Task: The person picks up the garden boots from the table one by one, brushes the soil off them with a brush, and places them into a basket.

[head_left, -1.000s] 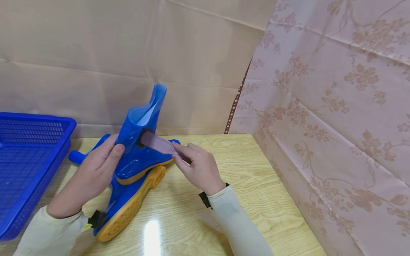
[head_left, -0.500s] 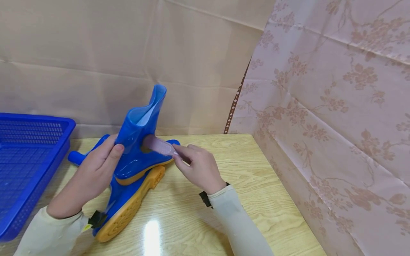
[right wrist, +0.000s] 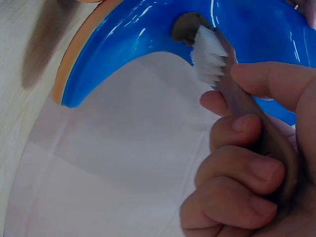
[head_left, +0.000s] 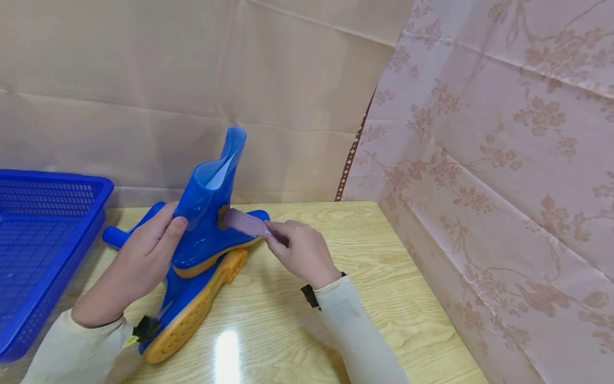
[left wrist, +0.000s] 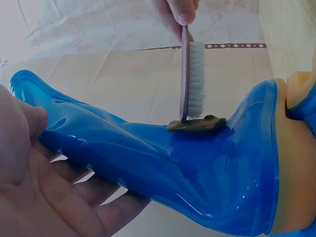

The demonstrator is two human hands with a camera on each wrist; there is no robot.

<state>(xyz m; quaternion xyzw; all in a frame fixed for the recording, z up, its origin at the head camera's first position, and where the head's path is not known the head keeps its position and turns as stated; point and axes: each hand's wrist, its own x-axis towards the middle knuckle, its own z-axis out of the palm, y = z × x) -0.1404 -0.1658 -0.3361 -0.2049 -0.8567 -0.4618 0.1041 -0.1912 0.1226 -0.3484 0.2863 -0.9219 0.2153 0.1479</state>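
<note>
My left hand grips the shaft of a blue rain boot with an orange sole, thumb on the near side. In the left wrist view its fingers spread beneath the shaft. A brown, mud-like patch sits on the boot's ankle. With my right hand I hold a scrub brush by its handle, fingers curled round it. The white bristles point toward the sole side, and the tip of the brush head is right at the patch.
A second blue boot lies on its side under the held one, orange sole facing the front. To the left stands a blue plastic basket on the wooden table. Cloth hangs behind and along the right side.
The brush has shifted slightly down and to the right in my right hand, and more of the brown patch shows. The top of the boot has leaned a little left.
</note>
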